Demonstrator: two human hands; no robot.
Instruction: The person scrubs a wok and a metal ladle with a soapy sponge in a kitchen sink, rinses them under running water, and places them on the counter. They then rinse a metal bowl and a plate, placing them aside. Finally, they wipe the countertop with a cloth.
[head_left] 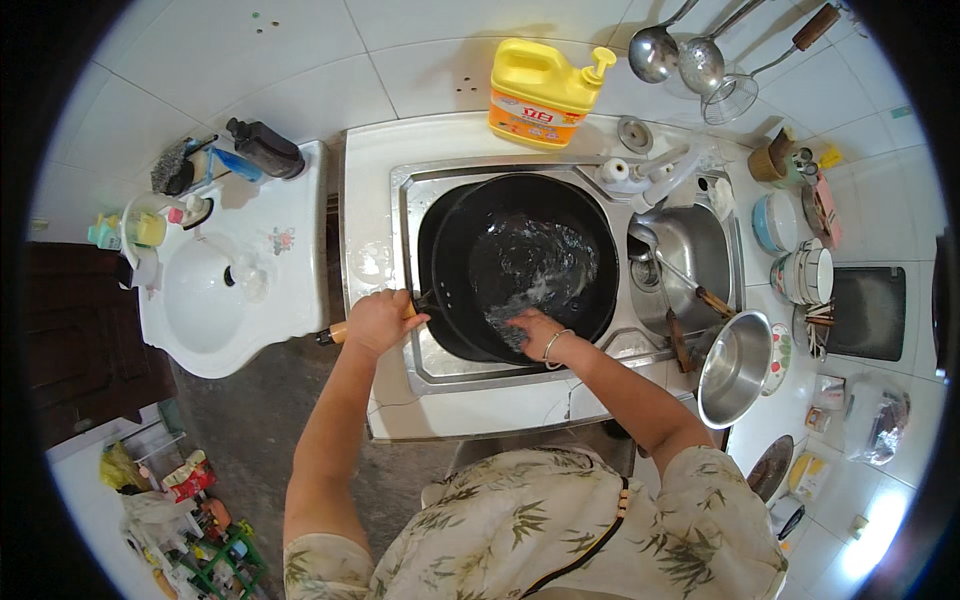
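A large black wok [470, 225] sits in the left basin of the steel sink, with stirred water inside it. My left hand [380, 320] is closed round the wok's wooden handle [338, 332] at its left side. Inside the wok's near side, my right hand [537, 330], with a bracelet at the wrist, reaches down with bent fingers. A greyish, mesh-like patch [507, 325] shows by those fingers; whether it is a scrubber or churned water, I cannot tell. The fingertips are partly hidden. Beyond the wok is the white faucet [665, 180].
In the right basin [700, 240] lie a ladle [643, 236] and wooden-handled utensils. A steel bowl [735, 370] stands right of the sink, near stacked bowls [803, 275]. A yellow detergent jug [543, 95] stands behind the sink; a white washbasin [205, 300] is at left.
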